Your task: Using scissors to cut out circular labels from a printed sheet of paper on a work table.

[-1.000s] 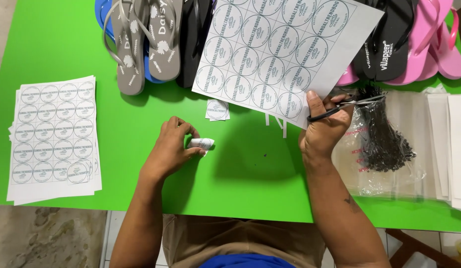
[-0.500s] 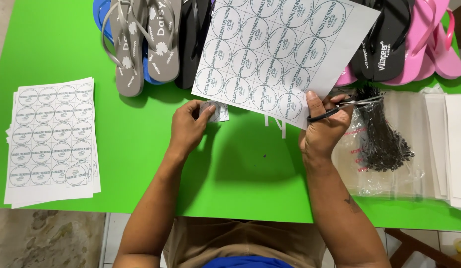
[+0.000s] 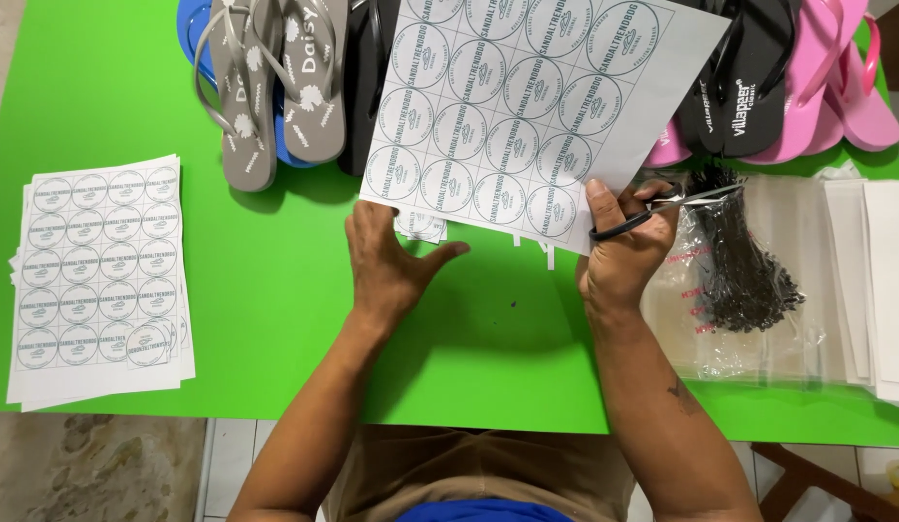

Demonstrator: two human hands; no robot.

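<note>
A: Where is the white paper sheet of round printed labels (image 3: 512,106)?

B: Raised over the far middle of the green table (image 3: 227,290). The right hand (image 3: 623,256) pinches its near right corner, fingers also closed through black-handled scissors (image 3: 652,213). The left hand (image 3: 391,256), fingers spread, touches its near left edge.

A: How will it handle?

B: Light, floppy, probably easy to tear; best gripped at the edges. Grey rubber flip-flops (image 3: 270,82) crowd the far side, and a clear plastic bag of black ties (image 3: 739,271) lies to the right.

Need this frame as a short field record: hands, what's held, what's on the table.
right hand: holds scissors and the printed label sheet
left hand: at the sheet's lower left edge, over small cut pieces
table: green
left side: stack of label sheets
far edge: flip-flops, grey, black, pink
right side: clear bag of black ties
</note>
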